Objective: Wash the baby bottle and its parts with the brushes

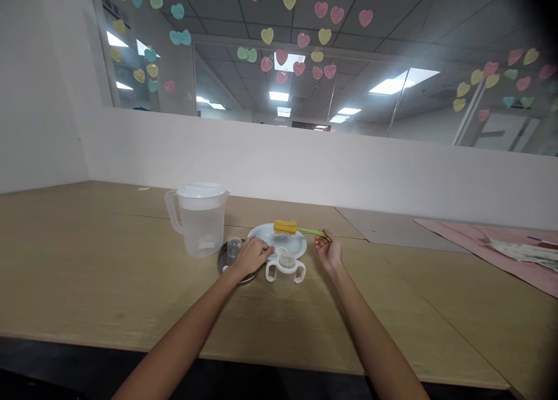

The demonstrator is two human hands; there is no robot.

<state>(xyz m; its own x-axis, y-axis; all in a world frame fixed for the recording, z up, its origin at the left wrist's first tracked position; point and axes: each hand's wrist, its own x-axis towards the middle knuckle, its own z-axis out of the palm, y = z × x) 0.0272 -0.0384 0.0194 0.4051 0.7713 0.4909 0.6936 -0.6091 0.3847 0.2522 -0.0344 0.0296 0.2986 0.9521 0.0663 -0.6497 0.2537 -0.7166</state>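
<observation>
My right hand (330, 250) is closed around the thin green handle of a sponge brush (285, 227), whose yellow head lies level over the white plate (300, 250). My left hand (253, 256) reaches across a dark round tray (223, 263), its fingers bent together at the plate's near left edge. A small white part (281, 250) shows beside those fingertips; whether they grip it I cannot tell. Just in front of the plate stands a clear baby bottle (285, 279) with two white handles and an uncovered mouth. A small clear dome-shaped cap (234, 247) sits on the tray.
A lidded translucent pitcher (203, 228) with liquid in it stands behind the tray on the left. To the far right, a pink cloth (462, 240) carries a patterned fabric (523, 252). A white wall (261, 156) with a window rises behind the wooden table (131, 284).
</observation>
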